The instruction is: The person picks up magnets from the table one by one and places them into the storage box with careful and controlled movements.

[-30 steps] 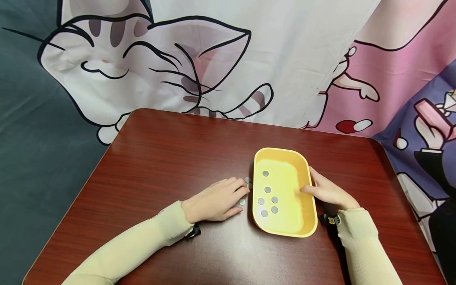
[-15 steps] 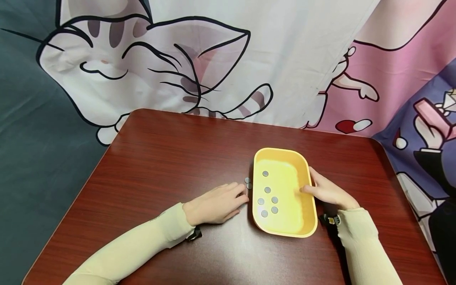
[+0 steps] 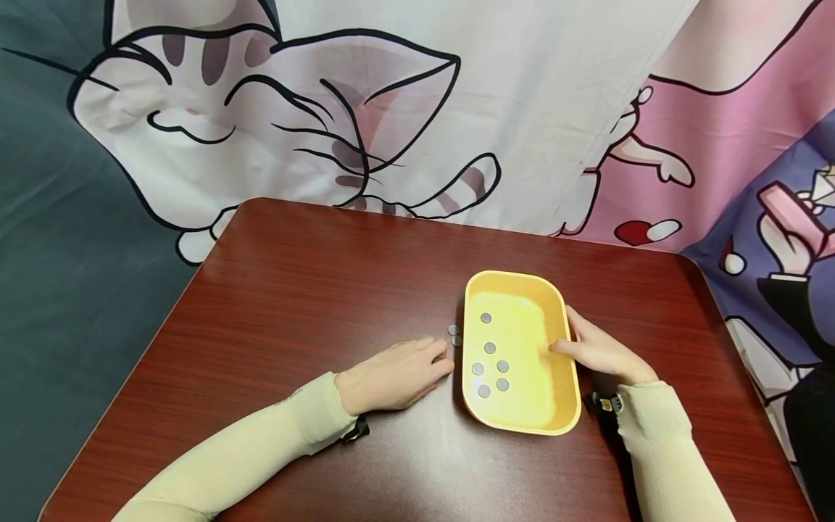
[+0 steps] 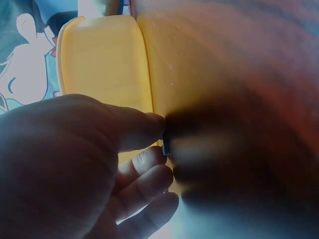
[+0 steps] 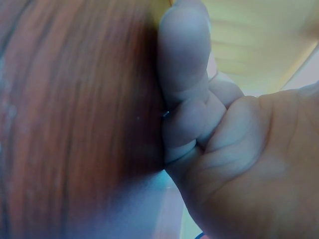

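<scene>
Two coins (image 3: pixel 453 330) lie beside the tub (image 3: pixel 524 310). My left hand (image 3: pixel 394 375) pinches, seemingly, another coin (image 4: pixel 166 144); my right hand (image 3: pixel 601 352) grips the tub's side.

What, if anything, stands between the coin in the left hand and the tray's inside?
Only the raised side wall of the yellow tray, facing the left hand; the coin would have to go over it. Nothing else visible blocks the way.

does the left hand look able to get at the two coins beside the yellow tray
Likely yes: both coins lie uncovered on the table near the left hand, though it seems to pinch another coin and the tray sits close.
</scene>
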Demonstrator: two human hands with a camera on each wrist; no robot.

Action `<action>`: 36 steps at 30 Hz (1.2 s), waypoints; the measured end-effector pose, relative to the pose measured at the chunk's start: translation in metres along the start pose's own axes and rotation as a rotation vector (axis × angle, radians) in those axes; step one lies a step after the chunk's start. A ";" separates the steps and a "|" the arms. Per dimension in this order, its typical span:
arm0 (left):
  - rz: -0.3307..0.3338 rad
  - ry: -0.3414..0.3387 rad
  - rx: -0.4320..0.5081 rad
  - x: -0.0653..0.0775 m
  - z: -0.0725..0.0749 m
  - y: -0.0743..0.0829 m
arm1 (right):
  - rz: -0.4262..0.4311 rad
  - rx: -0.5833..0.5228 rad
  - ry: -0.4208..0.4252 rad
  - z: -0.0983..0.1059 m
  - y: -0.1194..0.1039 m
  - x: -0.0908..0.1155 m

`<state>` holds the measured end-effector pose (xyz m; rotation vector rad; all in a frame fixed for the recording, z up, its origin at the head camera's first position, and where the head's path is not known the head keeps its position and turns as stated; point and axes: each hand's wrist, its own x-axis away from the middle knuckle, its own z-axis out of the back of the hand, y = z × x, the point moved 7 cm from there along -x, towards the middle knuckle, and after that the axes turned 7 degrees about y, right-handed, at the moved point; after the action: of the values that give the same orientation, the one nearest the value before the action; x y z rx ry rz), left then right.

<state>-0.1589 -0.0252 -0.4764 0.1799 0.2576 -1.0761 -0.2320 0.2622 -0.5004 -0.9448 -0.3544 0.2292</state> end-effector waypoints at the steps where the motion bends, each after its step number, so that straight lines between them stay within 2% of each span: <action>1: 0.001 -0.001 -0.002 0.000 0.000 0.000 | 0.000 -0.001 0.000 0.000 0.000 0.000; 13: 0.009 -0.004 -0.031 0.000 0.000 0.002 | -0.024 0.007 -0.001 0.000 0.002 -0.001; 21: 0.022 -0.067 -0.075 0.001 -0.002 0.003 | -0.022 0.018 0.002 0.001 0.002 0.000; 26: 0.016 -0.070 -0.107 0.002 -0.003 0.004 | -0.009 0.031 0.004 0.001 0.001 0.000; 36: 0.016 -0.064 -0.068 0.002 -0.003 0.003 | -0.029 0.009 -0.003 0.000 0.002 -0.001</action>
<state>-0.1551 -0.0249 -0.4795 0.0862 0.2347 -1.0536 -0.2328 0.2634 -0.5024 -0.9299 -0.3691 0.2060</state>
